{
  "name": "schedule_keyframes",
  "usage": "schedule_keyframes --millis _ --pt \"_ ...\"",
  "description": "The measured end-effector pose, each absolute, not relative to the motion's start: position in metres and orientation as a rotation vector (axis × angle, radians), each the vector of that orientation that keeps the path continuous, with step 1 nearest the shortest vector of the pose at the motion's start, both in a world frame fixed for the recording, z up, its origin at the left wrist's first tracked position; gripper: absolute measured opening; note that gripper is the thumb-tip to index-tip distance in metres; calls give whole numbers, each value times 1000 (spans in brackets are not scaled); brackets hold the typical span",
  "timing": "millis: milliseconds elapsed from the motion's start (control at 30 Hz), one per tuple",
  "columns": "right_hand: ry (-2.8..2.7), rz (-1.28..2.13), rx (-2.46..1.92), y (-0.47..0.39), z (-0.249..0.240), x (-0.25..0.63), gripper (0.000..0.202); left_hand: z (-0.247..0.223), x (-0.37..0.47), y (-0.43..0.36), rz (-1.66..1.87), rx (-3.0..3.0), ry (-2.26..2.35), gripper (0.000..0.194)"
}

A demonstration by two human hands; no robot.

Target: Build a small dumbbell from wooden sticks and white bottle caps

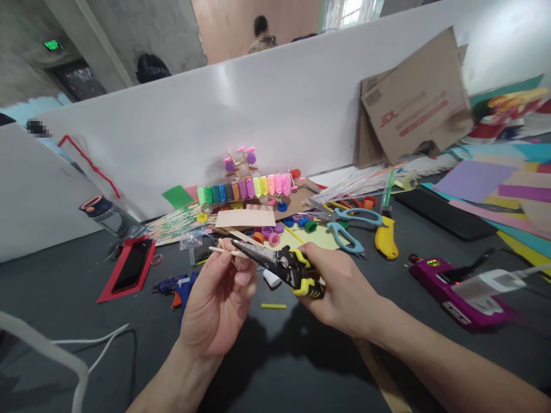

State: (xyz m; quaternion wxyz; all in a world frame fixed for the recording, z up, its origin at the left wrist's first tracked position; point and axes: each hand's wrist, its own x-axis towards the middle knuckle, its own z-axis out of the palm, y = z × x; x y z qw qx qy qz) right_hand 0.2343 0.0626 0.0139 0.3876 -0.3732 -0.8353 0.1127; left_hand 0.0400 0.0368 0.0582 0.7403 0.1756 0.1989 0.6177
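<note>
My left hand (221, 304) pinches thin wooden sticks (220, 250) between thumb and fingers, above the dark table. In my right hand (342, 287) are black pliers with yellow-and-black handles (297, 269), fingers wrapped round the grips. The pliers' long tip points left and meets the sticks at my left fingertips. Whether the jaws are closed on a stick I cannot tell. Below the hands a short yellow stick (274, 306) lies on the table. Behind the pliers a white object (271, 279) is partly hidden.
Behind lie a row of coloured clay packs (245, 189), bottle caps (273, 236) and blue-handled scissors (359, 216). A blue glue gun (181, 289) and a phone (133, 265) are at left. A yellow cutter (386, 238) and purple power strip (460, 295) stand right.
</note>
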Motion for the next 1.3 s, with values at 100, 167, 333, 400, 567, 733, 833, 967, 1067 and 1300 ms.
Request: schedule_keyframes --millis 100,167,333,400,567,733,833,967,1067,1300 --pt "-2097 375 -964 63 14 233 18 60 40 37 1343 383 378 8" --pt "-2097 369 -967 63 15 233 21 62 40 37 1350 378 369 9" --pt "-2157 250 -948 65 16 236 26 61 38 37 1347 367 419 12" --pt "-2164 222 -947 65 16 236 24 60 37 37 1346 374 427 12" --pt "-2179 224 -931 65 15 236 22 59 38 36 1326 371 431 10" --pt "-2159 212 -931 63 16 236 17 61 38 35 1311 343 421 8" --pt "-2142 248 -917 63 16 235 15 63 39 34 1299 329 410 16" --pt "-2107 304 -930 65 14 234 23 65 41 33 1314 324 403 31" --pt "-2135 244 -931 65 12 234 30 66 41 34 1317 310 435 30" --pt "-2170 200 -922 64 15 236 24 66 42 35 1353 269 573 32"
